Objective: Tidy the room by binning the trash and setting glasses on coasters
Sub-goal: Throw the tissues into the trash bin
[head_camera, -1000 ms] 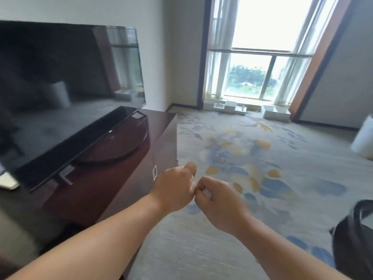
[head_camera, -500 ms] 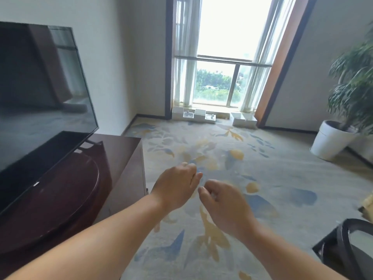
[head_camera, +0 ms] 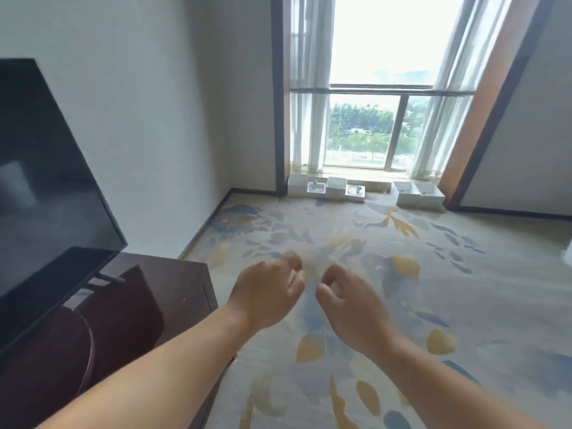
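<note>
Hovering over the patterned carpet (head_camera: 433, 305), the left hand (head_camera: 266, 292) and right hand (head_camera: 349, 305) curl their fingers toward a blurred, see-through scrap (head_camera: 325, 258) between their fingertips; whether either pinches it, I cannot tell.

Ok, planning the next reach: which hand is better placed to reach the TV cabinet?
Probably the left hand: it hovers just beside the TV cabinet corner, while the right hand sits farther out over the carpet.

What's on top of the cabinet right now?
The TV on its stand shows on the cabinet; no glass or trash in sight there. The left forearm covers the cabinet's near part, and the TV hides whatever is behind it.
</note>
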Demonstrator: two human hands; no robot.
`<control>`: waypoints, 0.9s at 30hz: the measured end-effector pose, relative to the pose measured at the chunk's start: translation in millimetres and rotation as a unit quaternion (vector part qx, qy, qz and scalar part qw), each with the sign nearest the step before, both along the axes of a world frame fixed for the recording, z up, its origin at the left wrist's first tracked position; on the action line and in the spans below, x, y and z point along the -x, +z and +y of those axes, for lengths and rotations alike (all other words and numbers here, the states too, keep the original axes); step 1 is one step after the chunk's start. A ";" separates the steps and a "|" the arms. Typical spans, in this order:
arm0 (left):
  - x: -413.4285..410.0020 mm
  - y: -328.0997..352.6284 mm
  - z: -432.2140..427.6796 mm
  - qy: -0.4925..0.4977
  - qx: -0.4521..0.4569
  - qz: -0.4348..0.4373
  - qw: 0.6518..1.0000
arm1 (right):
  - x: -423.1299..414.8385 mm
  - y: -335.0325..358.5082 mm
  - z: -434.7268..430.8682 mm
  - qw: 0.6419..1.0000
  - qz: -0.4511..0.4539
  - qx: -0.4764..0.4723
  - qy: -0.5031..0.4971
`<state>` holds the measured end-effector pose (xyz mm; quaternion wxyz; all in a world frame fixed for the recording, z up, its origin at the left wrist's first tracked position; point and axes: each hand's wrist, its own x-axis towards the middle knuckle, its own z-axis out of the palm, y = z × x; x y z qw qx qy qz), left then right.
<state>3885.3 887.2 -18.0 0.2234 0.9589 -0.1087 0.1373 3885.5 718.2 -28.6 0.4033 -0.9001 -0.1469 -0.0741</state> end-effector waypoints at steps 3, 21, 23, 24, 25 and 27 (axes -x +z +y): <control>-53.0 -1.0 20.0 0.015 0.008 0.030 0.999 | -68.9 -7.8 20.5 0.997 0.061 -0.001 0.050; -402.7 -22.0 228.5 0.089 0.034 0.086 0.992 | -449.5 -8.0 239.9 0.988 0.042 0.053 0.137; -433.6 -22.1 244.0 0.109 0.064 0.096 0.987 | -485.2 -8.0 255.7 0.987 0.032 0.057 0.147; -449.1 -22.2 250.5 0.123 0.068 0.094 0.986 | -503.3 -8.6 264.4 0.986 0.030 0.052 0.154; -464.2 -23.0 256.4 0.137 0.065 0.092 0.984 | -521.2 -9.7 273.1 0.985 0.029 0.049 0.161; -493.9 -25.3 267.7 0.164 0.073 0.096 0.979 | -558.6 -12.9 291.4 0.983 0.022 0.050 0.175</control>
